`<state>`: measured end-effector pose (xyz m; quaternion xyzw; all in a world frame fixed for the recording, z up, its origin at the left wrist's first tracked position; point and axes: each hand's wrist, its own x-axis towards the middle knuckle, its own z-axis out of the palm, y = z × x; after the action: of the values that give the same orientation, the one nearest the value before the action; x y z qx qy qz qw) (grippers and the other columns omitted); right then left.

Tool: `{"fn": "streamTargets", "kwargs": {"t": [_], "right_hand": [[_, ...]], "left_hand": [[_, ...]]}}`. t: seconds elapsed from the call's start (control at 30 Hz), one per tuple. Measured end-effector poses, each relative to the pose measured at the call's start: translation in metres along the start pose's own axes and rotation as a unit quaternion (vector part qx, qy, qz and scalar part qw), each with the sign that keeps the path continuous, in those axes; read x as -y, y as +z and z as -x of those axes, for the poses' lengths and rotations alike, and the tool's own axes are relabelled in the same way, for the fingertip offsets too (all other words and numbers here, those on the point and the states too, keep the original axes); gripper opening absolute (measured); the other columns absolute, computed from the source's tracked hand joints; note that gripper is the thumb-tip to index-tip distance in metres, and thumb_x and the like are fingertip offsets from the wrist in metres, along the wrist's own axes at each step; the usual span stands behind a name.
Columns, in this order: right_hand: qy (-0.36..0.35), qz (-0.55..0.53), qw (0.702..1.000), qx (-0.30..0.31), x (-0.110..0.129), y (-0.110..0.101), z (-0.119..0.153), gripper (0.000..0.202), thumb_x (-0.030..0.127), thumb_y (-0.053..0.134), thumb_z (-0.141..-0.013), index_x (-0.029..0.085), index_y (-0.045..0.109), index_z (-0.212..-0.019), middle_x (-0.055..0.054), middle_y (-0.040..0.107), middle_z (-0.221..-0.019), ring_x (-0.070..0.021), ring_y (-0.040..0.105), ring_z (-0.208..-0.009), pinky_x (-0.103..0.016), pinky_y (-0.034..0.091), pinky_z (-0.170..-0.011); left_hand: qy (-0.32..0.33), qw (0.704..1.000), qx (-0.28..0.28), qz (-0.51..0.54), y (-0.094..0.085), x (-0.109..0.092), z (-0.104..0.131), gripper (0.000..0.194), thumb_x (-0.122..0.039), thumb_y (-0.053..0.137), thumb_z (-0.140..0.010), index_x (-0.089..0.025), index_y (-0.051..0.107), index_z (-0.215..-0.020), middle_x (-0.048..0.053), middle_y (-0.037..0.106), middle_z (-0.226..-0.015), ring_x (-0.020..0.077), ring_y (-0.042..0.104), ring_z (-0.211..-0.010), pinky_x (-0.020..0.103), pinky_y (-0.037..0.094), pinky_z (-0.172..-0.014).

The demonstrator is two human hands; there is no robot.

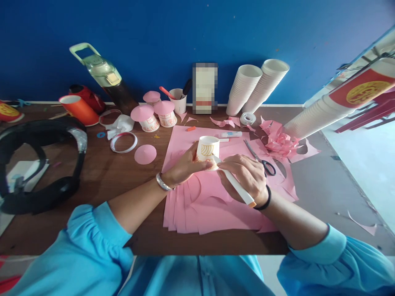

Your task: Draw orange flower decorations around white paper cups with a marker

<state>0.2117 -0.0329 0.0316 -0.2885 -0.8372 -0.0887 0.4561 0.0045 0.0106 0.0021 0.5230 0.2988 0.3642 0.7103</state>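
My left hand [185, 166] is wrapped round a white paper cup [209, 144] and holds it over the pink paper sheets [212, 209]. Orange and yellow line drawings cover part of the cup's side. In my right hand [243, 174] is a white marker [236, 187] with an orange end, its tip at the cup's wall. Scissors [268, 166] with black handles lie just beyond my right hand. An orange marker cap [191, 128] and a glue stick [230, 134] rest on the paper behind the cup.
Decorated cups with pink cone roofs [165, 113] stand at the back, beside a cup of pens [178, 102]. Stacks of paper cups [245, 88] lean on the blue wall. A bottle [108, 78], tape rolls [124, 142], a black headband-like device [43, 164] and pink scraps [280, 139] lie around.
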Motion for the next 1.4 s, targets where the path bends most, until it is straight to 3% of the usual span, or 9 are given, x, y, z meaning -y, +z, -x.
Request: {"fn": "streamTargets", "kwargs": {"t": [0.47, 0.83, 1.13, 1.4], "right_hand": [[0.002, 0.030, 1.000, -0.010, -0.007, 0.000, -0.001, 0.020, 0.010, 0.065, -0.098, 0.019, 0.061, -0.116, -0.006, 0.077, -0.090, -0.0184, 0.073, -0.073, -0.030, 0.060, -0.066], [-0.001, -0.004, 1.000, 0.007, 0.002, 0.003, 0.000, 0.023, 0.008, 0.065, -0.096, 0.020, 0.062, -0.116, -0.003, 0.075, -0.088, -0.0176, 0.070, -0.070, -0.030, 0.058, -0.064], [0.006, 0.032, 0.999, -0.018, -0.005, -0.002, -0.002, 0.018, 0.010, 0.066, -0.098, 0.019, 0.062, -0.113, -0.006, 0.076, -0.087, -0.0178, 0.072, -0.071, -0.029, 0.058, -0.064], [0.017, 0.039, 0.999, -0.022, -0.008, 0.000, 0.000, 0.021, 0.014, 0.066, -0.100, 0.022, 0.061, -0.119, -0.003, 0.077, -0.091, -0.0174, 0.075, -0.074, -0.030, 0.062, -0.067]], "left_hand": [[0.000, 1.000, 0.011, 0.017, -0.001, 0.002, -0.001, 0.057, -0.038, 0.091, -0.081, -0.024, 0.061, -0.128, 0.005, 0.069, -0.111, 0.0221, 0.065, -0.105, 0.038, 0.054, -0.094], [0.015, 0.997, 0.029, 0.063, -0.002, 0.003, -0.002, 0.051, -0.037, 0.089, -0.084, -0.022, 0.062, -0.125, 0.003, 0.068, -0.103, 0.0186, 0.065, -0.097, 0.031, 0.053, -0.083], [0.029, 0.999, 0.025, 0.034, -0.004, 0.007, -0.003, 0.052, -0.036, 0.090, -0.083, -0.024, 0.064, -0.127, 0.005, 0.069, -0.112, 0.0215, 0.063, -0.102, 0.035, 0.051, -0.086], [0.006, 0.999, 0.029, 0.033, -0.002, 0.002, -0.002, 0.047, -0.036, 0.091, -0.083, -0.023, 0.064, -0.119, 0.003, 0.066, -0.107, 0.0204, 0.062, -0.102, 0.036, 0.051, -0.090]]}}
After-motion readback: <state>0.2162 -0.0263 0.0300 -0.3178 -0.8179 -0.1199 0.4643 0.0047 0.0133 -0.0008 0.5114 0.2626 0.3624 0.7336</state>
